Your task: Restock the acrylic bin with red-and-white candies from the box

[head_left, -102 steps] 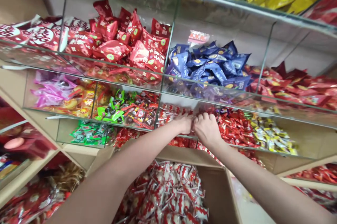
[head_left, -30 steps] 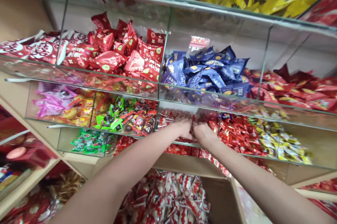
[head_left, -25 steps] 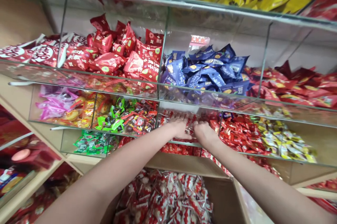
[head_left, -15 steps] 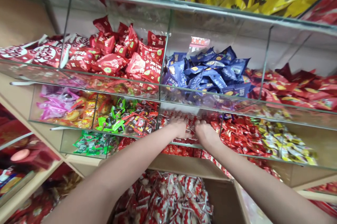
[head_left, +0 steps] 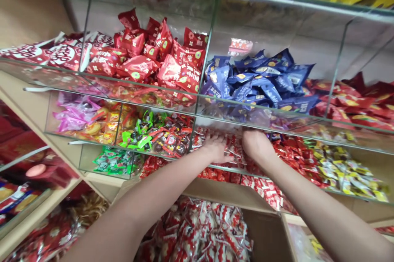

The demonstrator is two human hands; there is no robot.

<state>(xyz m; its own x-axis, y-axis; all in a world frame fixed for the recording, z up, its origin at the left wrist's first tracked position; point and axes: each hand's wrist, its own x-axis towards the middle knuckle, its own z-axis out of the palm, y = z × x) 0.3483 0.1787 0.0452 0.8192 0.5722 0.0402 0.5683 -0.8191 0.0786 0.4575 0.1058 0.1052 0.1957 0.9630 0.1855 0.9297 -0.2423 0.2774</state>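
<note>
From where I'm standing, handling the wrapped sweets (head_left: pixel 235 150) well is probably calling for light, flat pressure, so nothing is tearing or spilling. The left hand (head_left: pixel 216 149) is lying palm-down on them, its fingers loosely spread and unclenched. The sweets are lying beneath those fingers and between both hands. The right hand (head_left: pixel 257 146) is resting with its fingers curled inward; whether they're gripping a sweet, I'm not managing to tell. Below both, a cardboard box (head_left: pixel 266 233) is holding more.
</note>
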